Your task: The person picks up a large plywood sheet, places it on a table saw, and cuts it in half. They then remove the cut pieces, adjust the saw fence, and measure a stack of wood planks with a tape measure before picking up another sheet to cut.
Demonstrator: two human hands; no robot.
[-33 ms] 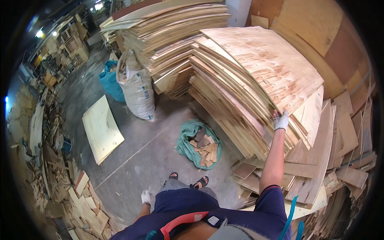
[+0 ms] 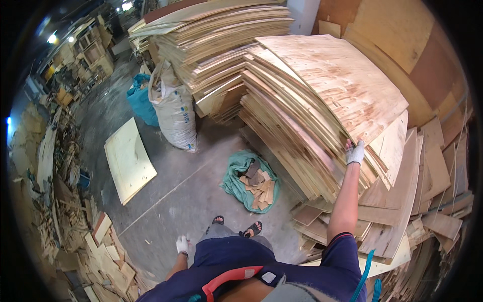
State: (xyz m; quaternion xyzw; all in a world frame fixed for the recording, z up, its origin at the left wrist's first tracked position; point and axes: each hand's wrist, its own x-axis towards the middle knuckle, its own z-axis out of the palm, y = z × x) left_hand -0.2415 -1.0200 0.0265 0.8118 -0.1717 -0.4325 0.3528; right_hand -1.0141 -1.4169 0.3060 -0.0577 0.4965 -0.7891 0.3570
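Note:
On the right, my right hand (image 2: pixel 355 152), in a white fingerless glove, is closed on the near edge of the top plywood sheet (image 2: pixel 342 80). That sheet is broad, pale and streaked reddish brown, and lies slightly askew on a tall, leaning stack of plywood (image 2: pixel 282 116). Some of my fingertips are hidden at the sheet's edge. My left hand (image 2: pixel 183 245), gloved alike, hangs low by my left side above the floor. Its fingers are loosely apart, and nothing shows in them.
A green sack (image 2: pixel 232 177) of wood offcuts sits before my feet. Beyond it stand a full white sack (image 2: pixel 173 118) and a blue bag (image 2: pixel 142 100). One pale sheet (image 2: pixel 130 161) lies on the floor at left. Scrap wood (image 2: pixel 113 267) and leaning boards (image 2: pixel 435 156) line both sides.
Almost nothing differs. The view has shifted very slightly, and my left hand has turned a little; my right hand stays at the sheet's edge.

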